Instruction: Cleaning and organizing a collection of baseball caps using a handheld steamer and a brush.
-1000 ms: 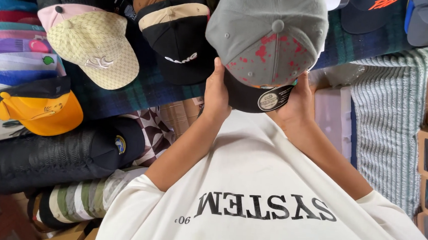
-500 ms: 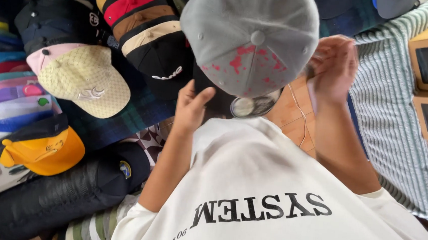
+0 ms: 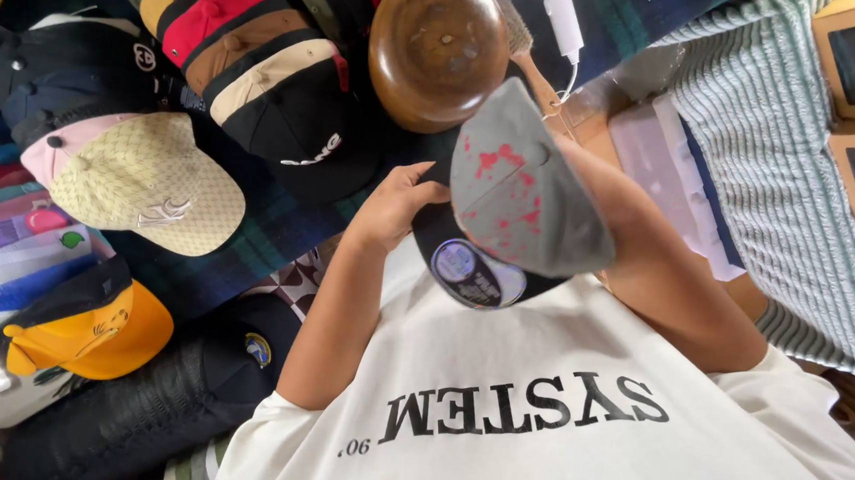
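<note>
While the left hand (image 3: pixel 400 203) pinches the grey cap (image 3: pixel 526 192) at its black brim, the right hand, probably inside, stays hidden; tilting could knock the wooden form (image 3: pixel 439 48).

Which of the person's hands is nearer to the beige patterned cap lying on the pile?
Left. The left hand grips the grey cap at its brim, on the side toward the beige patterned cap; the right hand is hidden behind the grey cap, farther away.

The cap (image 3: pixel 526 192) sits just right of the left hand (image 3: pixel 400 203), a wooden bowl (image 3: pixel 439 45) beyond it, stacked caps (image 3: pixel 259 68) to its left.
</note>
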